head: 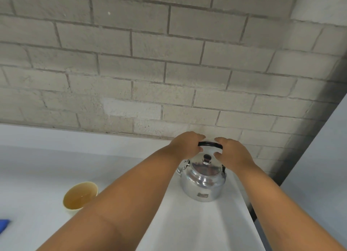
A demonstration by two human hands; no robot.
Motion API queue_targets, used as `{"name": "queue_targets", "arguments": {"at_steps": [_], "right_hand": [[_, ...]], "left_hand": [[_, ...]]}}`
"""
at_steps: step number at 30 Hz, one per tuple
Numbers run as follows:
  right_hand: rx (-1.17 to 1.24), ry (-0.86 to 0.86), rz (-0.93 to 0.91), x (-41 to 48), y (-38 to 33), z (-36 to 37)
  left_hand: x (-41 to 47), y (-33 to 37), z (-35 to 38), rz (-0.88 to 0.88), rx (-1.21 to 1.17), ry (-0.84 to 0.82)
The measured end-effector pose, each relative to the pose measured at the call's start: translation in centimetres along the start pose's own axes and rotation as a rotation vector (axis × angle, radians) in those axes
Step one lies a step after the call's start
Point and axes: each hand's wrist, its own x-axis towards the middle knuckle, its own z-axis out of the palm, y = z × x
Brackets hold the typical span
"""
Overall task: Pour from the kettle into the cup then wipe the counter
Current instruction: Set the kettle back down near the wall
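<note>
A shiny metal kettle (202, 183) with a black knob on its lid stands upright on the white counter (187, 222), close to the brick wall. Its black handle (210, 144) is raised, and both my hands are at it. My left hand (185, 144) wraps the handle's left end. My right hand (230, 151) holds the right end, fingers curled over it. A pale yellow cup (80, 196) with a little liquid in it stands on the counter to the left, partly behind my left forearm.
A blue cloth (4, 224) peeks in at the left edge of the counter. The grey brick wall (169, 62) rises right behind the kettle. The counter ends at a dark gap (252, 211) on the right.
</note>
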Motion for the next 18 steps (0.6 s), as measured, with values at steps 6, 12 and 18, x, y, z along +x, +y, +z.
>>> {"name": "queue_targets", "arguments": {"at_steps": [6, 12, 18], "right_hand": [[0.046, -0.086, -0.045, -1.9, -4.1, -1.0], [0.021, -0.129, -0.323, -5.1, -15.7, -0.8], [0.103, -0.255, -0.675, -10.7, -30.6, 3.3]], "left_hand": [[-5.2, -1.6, -1.2, -0.012, -0.157, 0.131], [-17.0, -6.4, -4.1, -0.183, -0.109, 0.406], [-33.1, -13.7, -4.4, -0.62, -0.131, 0.628]]}}
